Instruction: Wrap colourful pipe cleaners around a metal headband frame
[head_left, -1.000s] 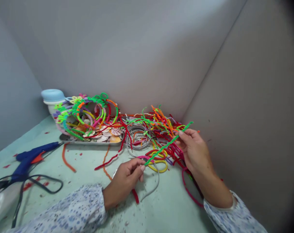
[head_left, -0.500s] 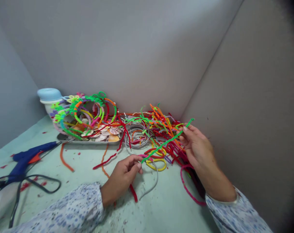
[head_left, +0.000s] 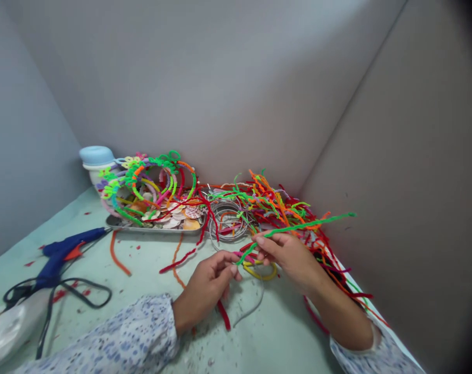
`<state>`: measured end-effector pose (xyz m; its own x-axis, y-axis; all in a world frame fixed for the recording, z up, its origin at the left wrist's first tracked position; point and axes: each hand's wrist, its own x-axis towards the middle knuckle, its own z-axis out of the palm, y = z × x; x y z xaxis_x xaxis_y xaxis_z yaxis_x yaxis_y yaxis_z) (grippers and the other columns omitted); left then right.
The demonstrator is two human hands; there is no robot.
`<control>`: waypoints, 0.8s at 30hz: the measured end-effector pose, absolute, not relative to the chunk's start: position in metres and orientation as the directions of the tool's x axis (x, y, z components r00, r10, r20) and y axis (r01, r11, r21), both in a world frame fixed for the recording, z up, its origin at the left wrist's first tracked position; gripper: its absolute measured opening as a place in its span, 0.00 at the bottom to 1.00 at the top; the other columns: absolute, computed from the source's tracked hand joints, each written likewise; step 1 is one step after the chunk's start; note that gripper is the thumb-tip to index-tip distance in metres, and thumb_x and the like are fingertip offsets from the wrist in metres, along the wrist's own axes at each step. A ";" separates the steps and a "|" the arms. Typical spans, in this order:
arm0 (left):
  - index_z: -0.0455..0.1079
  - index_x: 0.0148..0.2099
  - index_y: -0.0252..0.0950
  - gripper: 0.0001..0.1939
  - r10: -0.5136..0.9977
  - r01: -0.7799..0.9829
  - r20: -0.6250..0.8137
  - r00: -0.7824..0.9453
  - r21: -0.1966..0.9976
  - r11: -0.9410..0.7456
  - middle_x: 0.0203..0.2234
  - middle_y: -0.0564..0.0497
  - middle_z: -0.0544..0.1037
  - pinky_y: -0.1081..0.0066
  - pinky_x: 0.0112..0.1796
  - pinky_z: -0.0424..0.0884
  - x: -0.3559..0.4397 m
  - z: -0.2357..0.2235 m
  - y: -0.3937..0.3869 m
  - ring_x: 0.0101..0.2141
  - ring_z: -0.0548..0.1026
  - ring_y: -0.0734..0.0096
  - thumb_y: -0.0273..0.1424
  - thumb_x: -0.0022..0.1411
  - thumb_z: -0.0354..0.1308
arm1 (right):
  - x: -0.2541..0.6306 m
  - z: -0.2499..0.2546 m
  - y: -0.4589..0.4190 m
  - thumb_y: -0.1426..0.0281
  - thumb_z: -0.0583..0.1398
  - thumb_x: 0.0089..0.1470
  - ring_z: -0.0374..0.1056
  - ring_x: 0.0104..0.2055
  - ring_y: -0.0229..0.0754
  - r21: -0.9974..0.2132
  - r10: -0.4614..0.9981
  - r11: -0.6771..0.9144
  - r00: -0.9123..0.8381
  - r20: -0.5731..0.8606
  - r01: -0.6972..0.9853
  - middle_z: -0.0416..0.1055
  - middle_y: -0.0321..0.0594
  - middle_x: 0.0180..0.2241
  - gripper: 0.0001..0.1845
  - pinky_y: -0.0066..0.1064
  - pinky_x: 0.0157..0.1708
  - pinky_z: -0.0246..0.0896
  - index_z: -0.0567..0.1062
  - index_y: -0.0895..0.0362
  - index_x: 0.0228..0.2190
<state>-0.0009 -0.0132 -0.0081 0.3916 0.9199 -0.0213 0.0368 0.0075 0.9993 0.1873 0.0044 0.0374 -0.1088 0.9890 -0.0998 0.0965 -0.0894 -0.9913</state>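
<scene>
A green pipe cleaner [head_left: 309,225] stretches up and to the right above the table. My left hand [head_left: 210,278] is closed, pinching its lower end between thumb and fingers. Farther along it, my right hand [head_left: 288,254] pinches the same strip, whose free end sticks out past the hand to the right. Beneath the two hands, a yellow pipe-cleaner loop [head_left: 265,271] and a pink piece lie on the table, partly covered by the right hand. A dark red strip [head_left: 223,315] shows just below my left hand.
A metal tray [head_left: 161,230] holds shells, with colourful decorated headbands [head_left: 158,161] on top. Coiled wire [head_left: 230,221] and a pile of pipe cleaners [head_left: 274,200] lie along the back. To the left are a blue glue gun [head_left: 66,252], its black cord [head_left: 91,305] and a blue-lidded white container [head_left: 97,156].
My right hand has moved left and down along the green pipe cleaner, closer to my left hand. More of the strip now extends beyond it. The view has shifted slightly.
</scene>
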 end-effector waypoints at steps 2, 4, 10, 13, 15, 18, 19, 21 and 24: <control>0.66 0.43 0.34 0.11 0.921 0.048 -0.034 0.388 0.999 0.017 0.26 0.53 0.74 0.80 0.17 0.57 -0.001 -0.008 -0.013 0.17 0.61 0.82 0.35 0.62 0.52 | 0.189 0.037 0.005 0.58 0.62 0.50 0.64 0.21 0.33 -0.993 0.992 -0.072 -0.101 -0.081 0.089 0.73 0.35 0.21 0.15 0.25 0.23 0.57 0.76 0.59 0.28; 0.66 0.41 0.33 0.10 0.919 0.057 -0.044 0.392 0.998 0.024 0.25 0.53 0.73 0.80 0.17 0.56 -0.001 -0.008 -0.013 0.16 0.60 0.82 0.35 0.62 0.52 | 0.190 0.037 0.006 0.58 0.62 0.50 0.64 0.20 0.33 -0.995 0.992 -0.062 -0.102 -0.070 0.082 0.73 0.35 0.21 0.16 0.25 0.22 0.57 0.76 0.59 0.27; 0.66 0.38 0.34 0.09 0.920 0.095 -0.025 0.390 0.995 -0.013 0.24 0.53 0.73 0.80 0.17 0.54 -0.001 -0.008 -0.014 0.16 0.59 0.82 0.35 0.63 0.50 | 0.190 0.039 0.005 0.58 0.63 0.49 0.64 0.18 0.33 -0.997 0.995 -0.062 -0.075 -0.064 0.039 0.74 0.37 0.20 0.16 0.24 0.18 0.56 0.76 0.59 0.25; 0.65 0.38 0.35 0.09 0.925 0.130 -0.004 0.381 0.990 -0.049 0.25 0.53 0.74 0.80 0.17 0.53 -0.001 -0.008 -0.015 0.16 0.59 0.82 0.35 0.64 0.49 | 0.191 0.039 0.006 0.58 0.63 0.49 0.64 0.17 0.32 -0.998 0.998 -0.053 -0.036 -0.054 0.020 0.74 0.36 0.19 0.15 0.23 0.18 0.57 0.76 0.59 0.24; 0.65 0.37 0.35 0.09 0.924 0.155 0.001 0.383 0.986 -0.065 0.26 0.53 0.75 0.80 0.17 0.53 -0.001 -0.007 -0.017 0.16 0.59 0.82 0.35 0.64 0.48 | 0.192 0.039 0.006 0.58 0.63 0.49 0.64 0.17 0.32 -0.999 0.999 -0.048 -0.020 -0.048 0.008 0.73 0.36 0.19 0.16 0.22 0.18 0.57 0.76 0.59 0.24; 0.64 0.37 0.36 0.10 0.921 0.180 -0.002 0.389 0.981 -0.074 0.26 0.53 0.75 0.80 0.17 0.53 -0.001 -0.007 -0.019 0.16 0.60 0.82 0.36 0.65 0.47 | 0.193 0.037 0.007 0.57 0.63 0.48 0.63 0.17 0.32 -0.999 0.999 -0.037 0.002 -0.037 -0.010 0.73 0.36 0.19 0.17 0.22 0.18 0.57 0.76 0.59 0.24; 0.64 0.37 0.36 0.10 0.921 0.183 -0.003 0.391 0.980 -0.074 0.25 0.53 0.75 0.80 0.17 0.54 -0.001 -0.006 -0.020 0.16 0.60 0.82 0.36 0.65 0.47 | 0.193 0.037 0.007 0.57 0.63 0.48 0.63 0.17 0.32 -0.999 1.000 -0.030 0.009 -0.030 -0.009 0.72 0.36 0.18 0.17 0.23 0.18 0.57 0.76 0.59 0.24; 0.64 0.36 0.36 0.12 0.920 0.181 -0.008 0.391 0.981 -0.069 0.24 0.54 0.74 0.80 0.17 0.55 -0.001 -0.006 -0.021 0.16 0.61 0.82 0.37 0.66 0.46 | 0.193 0.036 0.007 0.56 0.63 0.48 0.64 0.17 0.32 -1.000 1.000 -0.013 0.021 -0.013 0.004 0.72 0.36 0.18 0.18 0.23 0.18 0.58 0.75 0.59 0.23; 0.64 0.35 0.36 0.14 0.918 0.153 -0.018 0.395 0.987 -0.046 0.22 0.54 0.72 0.80 0.17 0.55 -0.002 -0.005 -0.023 0.16 0.62 0.82 0.39 0.67 0.45 | 0.193 0.036 0.007 0.55 0.63 0.48 0.64 0.17 0.32 -1.000 0.999 0.005 0.045 0.006 0.024 0.71 0.36 0.17 0.19 0.23 0.19 0.58 0.74 0.59 0.21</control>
<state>-0.0017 -0.0225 -0.0048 0.3954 0.9183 -0.0184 0.1532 -0.0462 0.9871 0.1933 0.0068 0.0363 0.0445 0.9990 0.0061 0.0241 0.0050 -0.9997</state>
